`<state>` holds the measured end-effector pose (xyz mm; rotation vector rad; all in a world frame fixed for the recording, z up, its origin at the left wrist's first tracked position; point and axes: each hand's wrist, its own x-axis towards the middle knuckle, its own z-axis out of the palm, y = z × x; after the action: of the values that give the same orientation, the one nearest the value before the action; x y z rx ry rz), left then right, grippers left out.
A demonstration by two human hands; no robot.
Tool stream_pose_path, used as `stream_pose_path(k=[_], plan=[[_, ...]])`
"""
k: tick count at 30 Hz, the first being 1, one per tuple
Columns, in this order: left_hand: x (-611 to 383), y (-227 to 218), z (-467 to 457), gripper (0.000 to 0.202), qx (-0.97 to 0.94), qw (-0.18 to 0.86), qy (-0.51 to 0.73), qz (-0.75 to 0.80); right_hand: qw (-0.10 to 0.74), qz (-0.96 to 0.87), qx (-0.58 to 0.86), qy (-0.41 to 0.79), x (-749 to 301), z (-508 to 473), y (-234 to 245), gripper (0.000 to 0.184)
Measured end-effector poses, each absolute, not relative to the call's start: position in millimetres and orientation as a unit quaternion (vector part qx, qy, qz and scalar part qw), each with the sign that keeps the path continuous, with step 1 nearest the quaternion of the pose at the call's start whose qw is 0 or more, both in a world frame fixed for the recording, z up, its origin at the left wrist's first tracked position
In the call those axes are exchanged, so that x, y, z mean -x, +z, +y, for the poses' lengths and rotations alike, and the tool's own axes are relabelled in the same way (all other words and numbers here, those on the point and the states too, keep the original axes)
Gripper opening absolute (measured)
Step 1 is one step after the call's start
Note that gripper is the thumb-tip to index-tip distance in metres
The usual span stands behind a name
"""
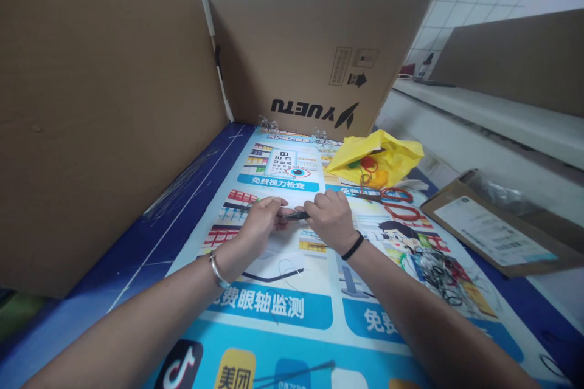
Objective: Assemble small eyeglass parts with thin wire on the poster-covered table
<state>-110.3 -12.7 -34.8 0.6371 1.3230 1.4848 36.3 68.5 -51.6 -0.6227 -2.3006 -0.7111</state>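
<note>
**Printed mat and forearms in the foreground: one piece held in both hands**

The printed mat (pixel 274 307) fills the near edge of the view. Both bare forearms reach forward across it. The left wrist carries a silver bangle (pixel 218 270). The right wrist carries a black band (pixel 353 247).

**Hand state.** The left hand (pixel 258 225) and the right hand (pixel 331 219) meet over the middle of the mat. Each is pinched closed on one end of a thin dark piece (pixel 295 215). The piece runs roughly level between the fingertips and is held just above the mat, not resting on it. Its exact form is too small to tell.

**Progress, as a judgement.**
- One piece is in hand and being worked.
- A thin dark strip (pixel 269 278) lies flat on the mat, just on the near side of the left hand and apart from it.
- A heap of dark wire pieces (pixel 438 273) lies on the mat well to the right of the right hand, untouched.
- Which items are finished cannot be told. With the heap this size, the work appears to be somewhere in its middle.

**Surroundings.** Beyond the right hand lies a yellow bag (pixel 383 155), with red loops (pixel 401 203) just beside it. A cardboard screen (pixel 310 48) stands at the far edge. A flat cardboard parcel (pixel 493 231) lies at the right.
</note>
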Motion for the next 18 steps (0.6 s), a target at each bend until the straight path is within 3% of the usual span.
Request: stream_pose_path(k=[18], plan=[[109.6, -35.7, -14.5, 0.007, -0.244, 0.538, 0.625, 0.511, 0.316, -0.877, 0.223, -0.285, -37.3, 67.8, -51.0, 0.024]])
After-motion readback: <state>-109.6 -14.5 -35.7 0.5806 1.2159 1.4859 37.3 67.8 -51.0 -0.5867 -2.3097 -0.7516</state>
